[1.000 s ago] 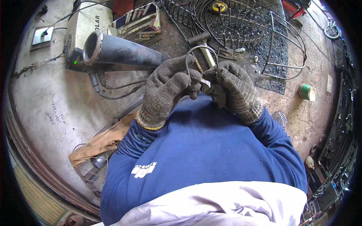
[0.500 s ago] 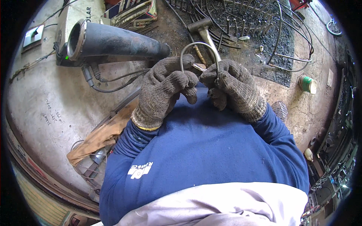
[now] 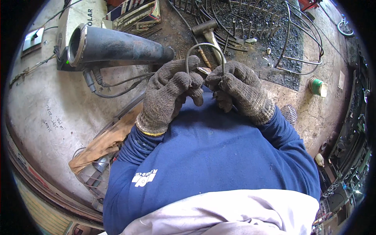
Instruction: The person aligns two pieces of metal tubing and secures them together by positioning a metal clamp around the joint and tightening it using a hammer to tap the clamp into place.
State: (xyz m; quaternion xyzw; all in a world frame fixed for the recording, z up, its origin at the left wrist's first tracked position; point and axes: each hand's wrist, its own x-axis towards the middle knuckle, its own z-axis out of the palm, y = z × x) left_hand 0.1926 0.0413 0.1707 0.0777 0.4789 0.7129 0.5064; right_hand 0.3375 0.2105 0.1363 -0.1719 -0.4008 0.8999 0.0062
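Observation:
A thin metal rod bent into an arch (image 3: 205,44) stands with its curve pointing away from me, one leg in each hand. My left hand (image 3: 163,92), in a dirty grey knit glove, pinches the left leg between thumb and fingers. In a matching glove, my right hand (image 3: 247,91) grips the other leg, and its fingers hide the rod's lower end. Just beyond the arch lies a hammer (image 3: 205,27) with a metal handle, partly seen through the curve.
A large dark pipe (image 3: 121,45) lies at the left, with cables beside it. Behind it is an open box of rods (image 3: 143,17). Bent rods (image 3: 290,58) and upright pegs crowd the dark mat (image 3: 291,76). A green can (image 3: 318,87) stands right; brown cloth (image 3: 102,143) lies lower left.

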